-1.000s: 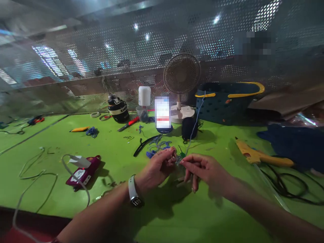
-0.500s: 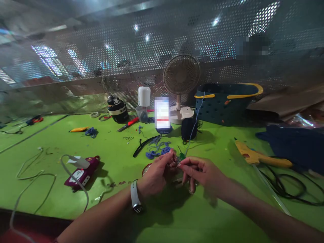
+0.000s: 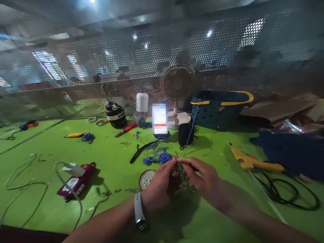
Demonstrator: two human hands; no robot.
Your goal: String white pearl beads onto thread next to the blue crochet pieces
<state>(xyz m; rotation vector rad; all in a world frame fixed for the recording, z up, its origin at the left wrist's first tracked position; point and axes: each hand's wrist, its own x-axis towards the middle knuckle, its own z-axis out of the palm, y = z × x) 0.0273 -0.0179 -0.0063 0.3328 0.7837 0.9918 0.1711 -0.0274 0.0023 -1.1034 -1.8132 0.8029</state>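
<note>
My left hand (image 3: 159, 184), with a white watch on its wrist, and my right hand (image 3: 199, 177) meet fingertip to fingertip above the green table (image 3: 108, 209). Both are pinched on a small green piece (image 3: 180, 166) with a thin blue yarn strand (image 3: 191, 130) rising from it toward the blue basket (image 3: 220, 109). A dark yarn ball (image 3: 185, 134) sits just beyond my hands. A round white-dotted disc (image 3: 146, 179) lies beside my left hand, and loose blue yarn (image 3: 158, 156) lies ahead of it.
A lit phone (image 3: 160, 120), small fan (image 3: 177, 94), white-capped bottle (image 3: 141, 108) and black jar (image 3: 115, 114) stand at the back. Yellow glue gun (image 3: 249, 161) and black cable (image 3: 286, 192) lie right. A maroon device (image 3: 76, 179) with white cable lies left. Perforated metal screen behind.
My hands have drawn slightly nearer and lower, still pinched together. The round dotted disc beside my left hand has come into full view as the camera tilted.
</note>
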